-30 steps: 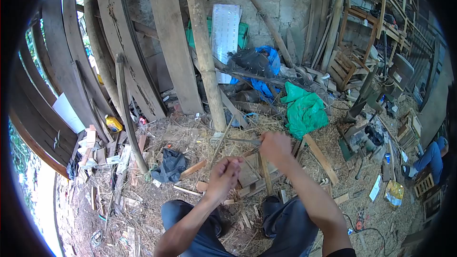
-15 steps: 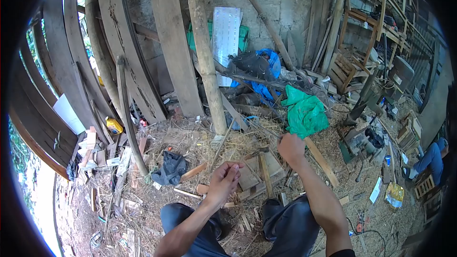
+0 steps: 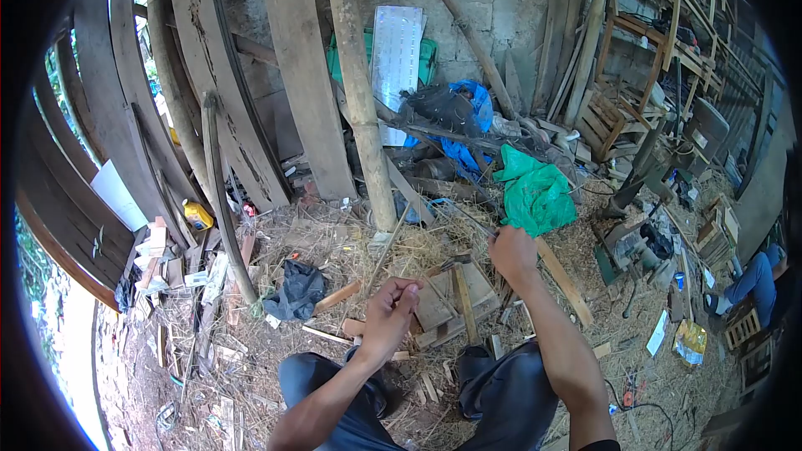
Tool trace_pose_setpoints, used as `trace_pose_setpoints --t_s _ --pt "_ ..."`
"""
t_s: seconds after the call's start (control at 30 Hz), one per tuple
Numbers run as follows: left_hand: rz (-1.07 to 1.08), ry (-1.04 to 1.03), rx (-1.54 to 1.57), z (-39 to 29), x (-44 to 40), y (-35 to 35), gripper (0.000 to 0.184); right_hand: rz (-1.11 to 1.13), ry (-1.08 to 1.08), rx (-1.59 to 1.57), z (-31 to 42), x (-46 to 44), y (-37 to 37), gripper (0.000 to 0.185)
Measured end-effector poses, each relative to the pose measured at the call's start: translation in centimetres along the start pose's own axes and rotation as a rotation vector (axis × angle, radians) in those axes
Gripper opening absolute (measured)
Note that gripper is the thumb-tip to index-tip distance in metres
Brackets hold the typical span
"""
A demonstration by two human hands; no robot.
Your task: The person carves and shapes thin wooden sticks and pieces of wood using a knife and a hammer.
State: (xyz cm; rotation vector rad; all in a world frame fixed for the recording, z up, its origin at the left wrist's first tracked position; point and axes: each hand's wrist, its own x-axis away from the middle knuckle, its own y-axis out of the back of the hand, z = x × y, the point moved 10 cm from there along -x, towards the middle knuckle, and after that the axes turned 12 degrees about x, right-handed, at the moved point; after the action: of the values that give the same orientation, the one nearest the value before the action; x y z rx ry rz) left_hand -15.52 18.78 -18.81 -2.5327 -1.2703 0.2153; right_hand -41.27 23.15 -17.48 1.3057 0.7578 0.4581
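Note:
My right hand point(image 3: 513, 254) is raised in a closed fist at the right of centre. A thin dark rod point(image 3: 469, 219) sticks out of it toward the upper left. My left hand point(image 3: 388, 317) is lower and to the left, its thumb and fingers pressed together; whatever is between them is too small to make out. On the ground between the hands, a hammer point(image 3: 464, 301) lies with its head away from me, across a flat wooden piece point(image 3: 434, 307). Both hands are above the hammer and apart from each other.
A green plastic bag point(image 3: 539, 196) lies beyond my right hand. A wooden post point(image 3: 363, 117) stands ahead, with leaning planks point(image 3: 305, 75) to its left. A black plastic bag point(image 3: 297, 291) and wood scraps litter the straw. At right, a person's leg point(image 3: 748, 281) shows.
The view has shifted slightly. My left hand has moved a little left, fingers still pinched. My right hand stays closed with the rod, nearly in the same place.

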Motion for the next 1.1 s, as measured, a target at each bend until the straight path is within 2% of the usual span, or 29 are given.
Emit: trace_pose_setpoints --t_s 0.07,0.1,0.17,0.27,0.3,0.37,0.47,0.5,0.57,0.6,0.67,0.8,0.87,0.97,1.0,1.07,1.1 --pt "0.005 0.091 0.048 0.7 0.3 -0.3 0.019 -0.135 0.127 -0.149 1.4 1.0 2.5 0.015" --pt "0.003 0.099 0.050 0.9 0.4 -0.4 0.019 -0.127 0.126 -0.146 1.8 1.6 3.0 0.015" --pt "-0.014 0.114 0.089 1.0 0.2 -0.5 0.018 -0.038 0.433 -0.293 6.0 3.2 3.4 0.014" --pt "0.008 0.077 0.078 0.2 0.2 -1.1 0.018 -0.035 0.512 -0.150 7.8 3.6 2.6 0.013" --pt "0.006 0.078 0.074 0.2 0.3 -1.0 0.018 -0.033 0.513 -0.154 7.1 2.6 1.6 0.013" --pt "0.086 0.038 0.015 -0.4 0.5 -1.5 0.019 0.040 0.003 0.121 -0.9 -1.4 -2.4 0.012" --pt "0.038 0.131 0.146 0.4 0.5 -0.6 0.020 0.006 -0.048 0.079 -3.5 -1.2 -3.1 0.010" --pt "0.034 0.131 0.154 0.2 0.4 -0.4 0.020 0.007 -0.042 0.085 -2.9 -0.8 -2.4 0.010" --pt "-0.027 0.232 0.279 0.9 0.3 0.0 0.022 -0.095 0.148 -0.288 1.1 1.1 1.9 0.009" --pt "-0.026 0.233 0.281 1.1 0.2 0.0 0.022 -0.094 0.148 -0.285 2.0 1.9 3.1 0.009" --pt "0.038 0.233 0.283 1.3 0.1 -0.6 0.022 0.006 0.444 -0.318 6.4 3.8 4.2 0.009" --pt "0.060 0.228 0.275 0.6 0.6 -1.3 0.022 0.002 0.462 -0.189 7.6 3.2 1.7 0.010" --pt "0.080 0.245 0.239 0.8 0.3 -0.9 0.022 0.117 0.064 0.047 2.1 0.5 -3.3 0.012" --pt "0.101 0.298 0.252 0.5 1.4 -1.9 0.022 -0.023 0.014 -0.030 -1.3 -0.9 -3.5 0.011" --pt "0.103 0.298 0.254 0.9 1.2 -1.7 0.022 -0.024 0.014 -0.027 -1.0 -0.7 -2.8 0.011" --pt "0.073 0.307 0.294 2.3 1.0 -1.0 0.022 -0.102 0.146 -0.270 1.4 1.0 1.4 0.010" --pt "0.072 0.308 0.302 2.4 1.0 -1.2 0.022 -0.099 0.150 -0.263 2.2 1.8 2.8 0.010"
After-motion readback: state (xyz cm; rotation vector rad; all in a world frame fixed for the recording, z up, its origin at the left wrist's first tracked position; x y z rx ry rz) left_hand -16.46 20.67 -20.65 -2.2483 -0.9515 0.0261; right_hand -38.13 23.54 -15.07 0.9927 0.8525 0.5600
